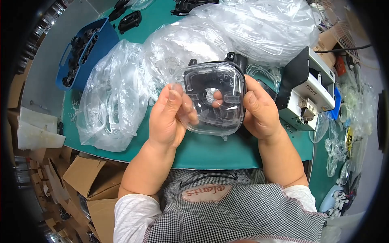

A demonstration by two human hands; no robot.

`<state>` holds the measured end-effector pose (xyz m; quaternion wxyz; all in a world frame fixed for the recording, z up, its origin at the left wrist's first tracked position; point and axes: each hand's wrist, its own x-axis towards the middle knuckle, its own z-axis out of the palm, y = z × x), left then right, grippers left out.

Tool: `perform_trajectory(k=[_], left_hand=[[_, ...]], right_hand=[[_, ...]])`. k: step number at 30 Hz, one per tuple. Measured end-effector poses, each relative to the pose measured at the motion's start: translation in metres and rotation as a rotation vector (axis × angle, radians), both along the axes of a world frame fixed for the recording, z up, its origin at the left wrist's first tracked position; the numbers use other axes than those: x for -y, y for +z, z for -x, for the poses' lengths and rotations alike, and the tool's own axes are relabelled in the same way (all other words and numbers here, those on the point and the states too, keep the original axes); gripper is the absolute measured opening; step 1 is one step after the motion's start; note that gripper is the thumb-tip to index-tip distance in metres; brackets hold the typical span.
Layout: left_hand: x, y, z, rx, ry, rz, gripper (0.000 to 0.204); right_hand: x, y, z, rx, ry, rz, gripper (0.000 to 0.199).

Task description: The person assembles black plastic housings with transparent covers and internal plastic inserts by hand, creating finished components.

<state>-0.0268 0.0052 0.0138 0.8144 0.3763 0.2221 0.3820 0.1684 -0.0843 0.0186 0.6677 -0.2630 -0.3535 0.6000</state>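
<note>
Both your hands are closed on the work, above the counter near the middle of its near edge. Left hand pinches the left rim of a clear cover, thumb in front, fingers showing through the plastic. Right hand grips the right side of a black housing just behind it, fingertips visible at its central opening. Rim holds probably leave the clear face unobstructed. Cover overlaps the housing, offset to your left; can't tell if it's seated.

Counter is green, near edge bowed by the lens. Open cardboard box sits below its near-left corner, off the surface. Clear bag lies toward the left edge, clear parts inside; likely put there for easy reach. Grey-and-black machine stands by the right edge, probably sited to leave the middle for handwork.

Farther: blue bin at the left edge, tilted, corralling loose black parts. Big plastic bags crowd the far side. More black pieces near the far-left corner.
</note>
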Motion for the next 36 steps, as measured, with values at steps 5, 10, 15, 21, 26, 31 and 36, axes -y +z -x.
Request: perform_trajectory(k=[5,10,15,21,26,31,36], left_hand=[[-0.002,-0.004,0.0,0.088,-0.018,0.051,0.03],[-0.002,-0.004,0.001,0.1,0.0,0.066,0.029],[-0.004,-0.003,-0.004,-0.013,-0.015,-0.107,0.027],[-0.004,0.006,0.006,-0.111,0.045,-0.176,0.025],[-0.003,-0.016,-0.009,-0.278,0.067,-0.512,0.033],[-0.011,0.005,0.004,-0.806,0.264,-0.985,0.064],[-0.005,-0.015,-0.01,-0.094,0.015,-0.52,0.062]], right_hand=[[0.001,0.001,-0.001,-0.055,0.026,0.015,0.054],[-0.001,-0.001,0.0,-0.021,0.006,0.013,0.057],[-0.002,-0.003,-0.005,0.064,-0.028,0.011,0.07],[-0.004,0.004,0.011,0.052,-0.093,0.062,0.062],[0.0,0.014,0.014,0.155,-0.288,0.092,0.061],[0.009,0.013,0.014,0.225,-0.361,0.041,0.063],[0.013,0.017,0.017,0.258,-0.27,-0.013,0.066]])
